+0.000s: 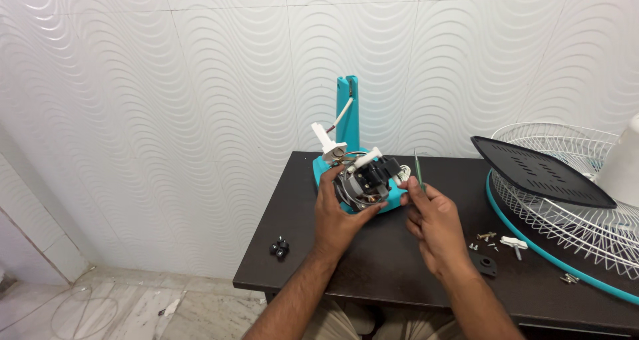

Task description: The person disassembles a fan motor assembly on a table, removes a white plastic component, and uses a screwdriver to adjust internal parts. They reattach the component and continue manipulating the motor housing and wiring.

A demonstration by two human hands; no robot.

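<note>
**Teal, white and dark brown**

The fan base (359, 180) is teal, with a teal upright post (347, 114) rising behind it. Its exposed motor parts (366, 180) are black and grey, with glints of copper wire, and white plastic pieces (327, 140) stick out on top. The screwdriver (417, 168) has a translucent green shaft. The surface (399, 260) is dark brown, almost black. The fan grille (572, 207) is white wire with a teal rim, and a black perforated panel (539, 172) lies on it. Small screws (486, 237) look brassy and silver; the knobs (279, 247) are black. The wall (166, 80) is white with a raised wavy pattern. The floor (120, 307) is pale, veined marble.
</note>
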